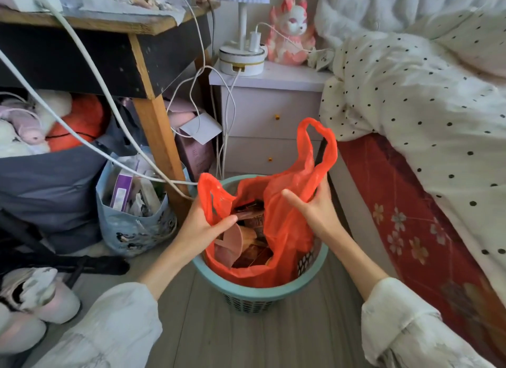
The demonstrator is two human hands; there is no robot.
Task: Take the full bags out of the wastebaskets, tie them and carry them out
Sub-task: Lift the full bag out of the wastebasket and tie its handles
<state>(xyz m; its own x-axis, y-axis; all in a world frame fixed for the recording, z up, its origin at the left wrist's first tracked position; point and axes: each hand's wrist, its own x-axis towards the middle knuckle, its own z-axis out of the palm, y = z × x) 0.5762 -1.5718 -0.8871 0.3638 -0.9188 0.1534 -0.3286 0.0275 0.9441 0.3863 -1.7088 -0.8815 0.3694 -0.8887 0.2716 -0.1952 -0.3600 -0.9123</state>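
Left hand: your left hand (204, 222) pinches the left handle (212, 196) of the orange bag (284, 230). The thumb lies on the inner side of the plastic and the fingers wrap round the outer side.
Right hand: your right hand (315, 206) grips the right side of the bag just below the right handle (319, 145). The thumb points in across the bag's mouth, and the fingers are tucked behind the plastic.
Right handle: it stands up tall as a loop above your hand.
Left handle: it is a shorter loop, at the basket's left rim.
Bag: it sits inside the basket, open at the top, not tied. You can see rubbish (246, 239) in it, mostly brown and pink bits of wrapping.
Basket: the teal wastebasket (246, 293) stands on the grey floor (197, 326), right in front of you. Its wall is a mesh with small holes.
Left side: a blue cloth bag (131, 225) full of boxes and paper sits near the basket, beside the leg of a wooden desk (153, 121). White cables (90, 88) hang down from the desk.
Behind: a small white nightstand (269, 113) with a lamp (242, 52) and a pink and white toy (291, 30) on top.
Right side: a bed (410, 203) with a spotted blanket (410, 102) runs close to the basket.
Near your left arm: pale shoes (35, 299) lie on the floor.
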